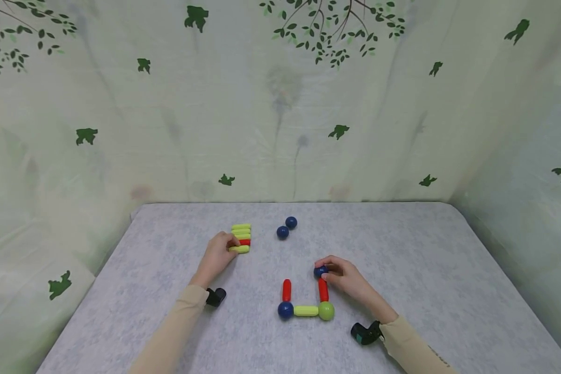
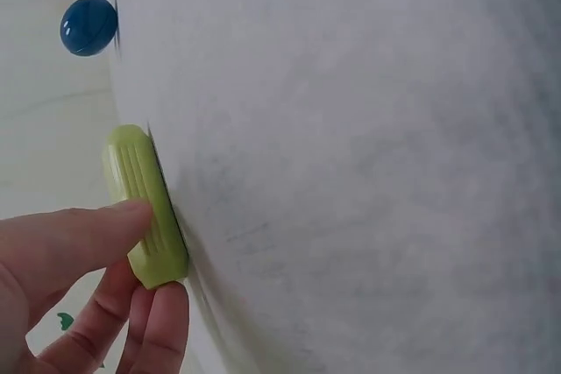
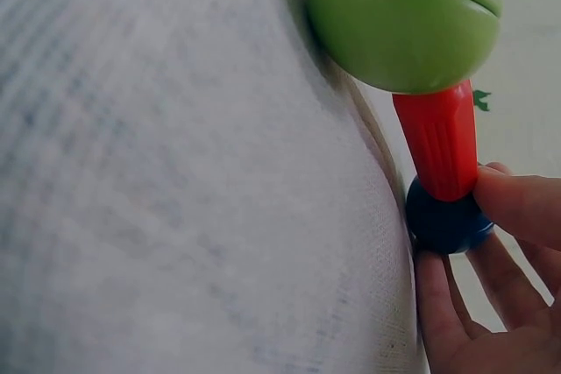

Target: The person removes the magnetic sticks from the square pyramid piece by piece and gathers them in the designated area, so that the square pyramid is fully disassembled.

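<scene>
From afar I viewed one pale grey desk [image 1: 425, 249]. The right hand [image 1: 348, 278] pinched one blue ball [image 1: 320, 272] at the far end of a U-shaped frame [image 1: 323, 292] near the middle: two red rods [image 1: 287, 291], one yellow-green crossbar [image 1: 306, 311], one green ball [image 1: 326, 311], one blue corner ball [image 1: 285, 310]. The left hand [image 1: 217, 253] pinched a yellow-green rod [image 1: 243, 249], the nearest in a row of five: four yellow-green, one red. Two more blue balls [image 1: 282, 232] lay beyond, side by side.
</scene>
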Action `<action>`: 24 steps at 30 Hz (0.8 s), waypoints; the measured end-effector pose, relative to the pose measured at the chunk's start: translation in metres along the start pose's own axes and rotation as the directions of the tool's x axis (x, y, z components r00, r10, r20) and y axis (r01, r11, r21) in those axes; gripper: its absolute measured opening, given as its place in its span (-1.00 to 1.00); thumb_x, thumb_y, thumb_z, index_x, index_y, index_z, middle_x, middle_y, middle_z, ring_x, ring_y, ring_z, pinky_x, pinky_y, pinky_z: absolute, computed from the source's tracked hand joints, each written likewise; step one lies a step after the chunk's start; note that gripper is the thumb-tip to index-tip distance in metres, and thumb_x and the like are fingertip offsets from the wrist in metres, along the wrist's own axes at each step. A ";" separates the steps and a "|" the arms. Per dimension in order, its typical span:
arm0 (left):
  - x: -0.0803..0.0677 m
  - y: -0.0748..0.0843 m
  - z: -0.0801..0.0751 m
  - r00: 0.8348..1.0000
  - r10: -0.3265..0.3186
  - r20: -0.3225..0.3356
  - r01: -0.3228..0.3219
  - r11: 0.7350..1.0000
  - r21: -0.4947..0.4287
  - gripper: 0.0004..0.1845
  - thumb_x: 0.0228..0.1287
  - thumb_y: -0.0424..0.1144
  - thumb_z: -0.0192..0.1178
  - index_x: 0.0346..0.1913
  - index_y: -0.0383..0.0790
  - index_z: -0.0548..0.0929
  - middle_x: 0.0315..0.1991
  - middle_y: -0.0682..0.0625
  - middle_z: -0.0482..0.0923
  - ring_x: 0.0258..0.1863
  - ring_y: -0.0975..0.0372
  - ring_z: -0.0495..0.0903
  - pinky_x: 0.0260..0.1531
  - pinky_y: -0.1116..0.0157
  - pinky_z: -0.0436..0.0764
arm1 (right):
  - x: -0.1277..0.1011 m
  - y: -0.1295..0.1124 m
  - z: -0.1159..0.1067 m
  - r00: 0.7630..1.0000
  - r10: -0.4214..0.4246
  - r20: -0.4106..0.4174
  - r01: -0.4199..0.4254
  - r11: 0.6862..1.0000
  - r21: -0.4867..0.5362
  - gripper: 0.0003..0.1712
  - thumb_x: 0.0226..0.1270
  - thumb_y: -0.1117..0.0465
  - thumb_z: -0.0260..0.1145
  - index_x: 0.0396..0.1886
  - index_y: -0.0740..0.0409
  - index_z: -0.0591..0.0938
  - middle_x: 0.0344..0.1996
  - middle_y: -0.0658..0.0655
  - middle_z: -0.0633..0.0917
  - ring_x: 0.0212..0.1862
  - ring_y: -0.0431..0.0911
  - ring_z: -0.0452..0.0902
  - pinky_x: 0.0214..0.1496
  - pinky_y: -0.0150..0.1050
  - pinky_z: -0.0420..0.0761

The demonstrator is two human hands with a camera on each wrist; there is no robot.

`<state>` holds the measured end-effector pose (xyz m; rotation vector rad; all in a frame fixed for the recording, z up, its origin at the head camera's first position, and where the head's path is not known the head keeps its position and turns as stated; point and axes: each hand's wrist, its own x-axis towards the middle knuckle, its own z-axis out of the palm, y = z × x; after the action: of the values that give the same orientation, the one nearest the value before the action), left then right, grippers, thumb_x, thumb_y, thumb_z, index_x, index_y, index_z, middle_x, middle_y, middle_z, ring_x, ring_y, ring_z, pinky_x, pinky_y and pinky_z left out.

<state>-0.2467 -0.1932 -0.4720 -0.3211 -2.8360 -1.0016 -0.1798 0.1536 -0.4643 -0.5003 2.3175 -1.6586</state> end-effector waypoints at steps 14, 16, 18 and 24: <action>-0.014 0.035 0.006 0.957 0.194 0.217 -0.145 0.964 -0.223 -0.78 0.16 -0.47 0.28 -0.11 -0.35 0.60 -0.15 -0.15 0.56 -0.16 0.06 0.53 -0.11 0.12 0.54 | 0.006 0.029 -0.002 1.000 -0.014 -0.012 0.014 1.000 0.011 -0.72 0.36 0.34 0.21 0.05 0.23 0.58 0.08 0.20 0.56 0.10 0.07 0.48 0.07 -0.19 0.50; -0.021 0.046 0.012 0.898 0.240 0.368 -0.130 0.946 -0.298 -0.73 0.24 -0.40 0.25 0.00 -0.34 0.58 -0.08 -0.13 0.57 -0.15 0.11 0.55 -0.09 0.16 0.55 | 0.006 0.029 -0.002 1.000 -0.005 -0.016 0.006 1.000 0.011 -0.72 0.36 0.34 0.21 0.04 0.22 0.58 0.08 0.19 0.56 0.10 0.07 0.48 0.07 -0.18 0.50; -0.028 0.056 0.019 0.837 0.256 0.483 -0.105 0.942 -0.318 -0.67 0.29 -0.32 0.23 0.09 -0.30 0.56 -0.01 -0.08 0.56 -0.15 0.17 0.54 -0.09 0.23 0.54 | 0.006 0.029 -0.002 1.000 -0.003 -0.011 0.003 1.000 0.014 -0.72 0.36 0.34 0.21 0.05 0.22 0.58 0.09 0.19 0.56 0.11 0.07 0.48 0.08 -0.16 0.50; -0.037 0.075 0.040 0.772 0.279 0.572 -0.102 0.941 -0.323 -0.61 0.26 -0.33 0.26 0.15 -0.24 0.55 -0.14 0.04 0.52 -0.28 0.23 0.49 -0.22 0.33 0.51 | 0.000 0.005 -0.001 1.000 -0.005 0.013 0.005 1.000 0.027 -0.70 0.37 0.42 0.16 0.07 0.38 0.53 0.08 0.30 0.54 0.11 0.17 0.46 0.12 -0.03 0.48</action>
<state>-0.1950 -0.1174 -0.4640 -1.1429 -3.0841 -1.4673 -0.1810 0.1560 -0.4686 -0.5100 2.2832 -1.6818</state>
